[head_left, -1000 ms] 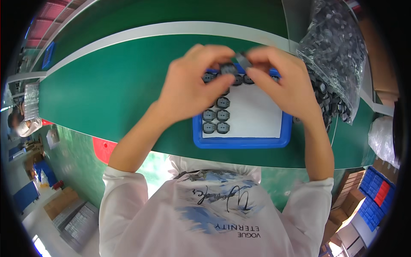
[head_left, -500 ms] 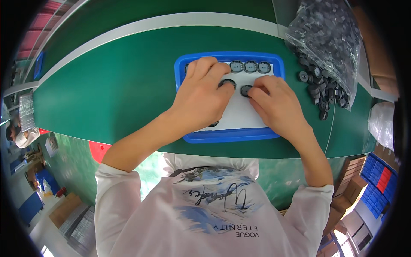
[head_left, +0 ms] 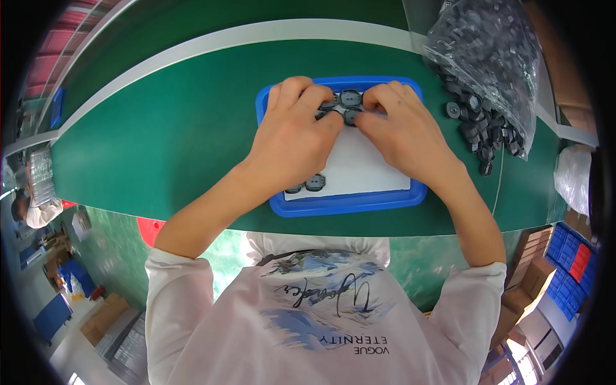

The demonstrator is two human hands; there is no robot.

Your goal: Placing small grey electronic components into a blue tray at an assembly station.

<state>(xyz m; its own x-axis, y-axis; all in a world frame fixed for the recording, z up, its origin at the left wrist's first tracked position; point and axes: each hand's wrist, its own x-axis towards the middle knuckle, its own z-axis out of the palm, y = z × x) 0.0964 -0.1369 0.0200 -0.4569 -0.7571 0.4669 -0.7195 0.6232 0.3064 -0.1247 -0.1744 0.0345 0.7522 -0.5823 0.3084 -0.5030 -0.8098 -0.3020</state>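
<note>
pointing toward nine o'clock, the right hand [head_left: 410,131] has finger and thumb slightly parted, thumb tip at the nearer black cap [head_left: 351,117] in the blue tray [head_left: 350,206]; whether it grips, i cannot tell. the left hand [head_left: 292,131], at nine o'clock from that cap, hides its hold.

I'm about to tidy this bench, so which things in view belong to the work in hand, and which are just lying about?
Work in hand:
black parts
blue tray
white sheet
likely the loose pile and bag at right

Apparently lying about:
plastic bundle
cardboard boxes
blue bins
</note>
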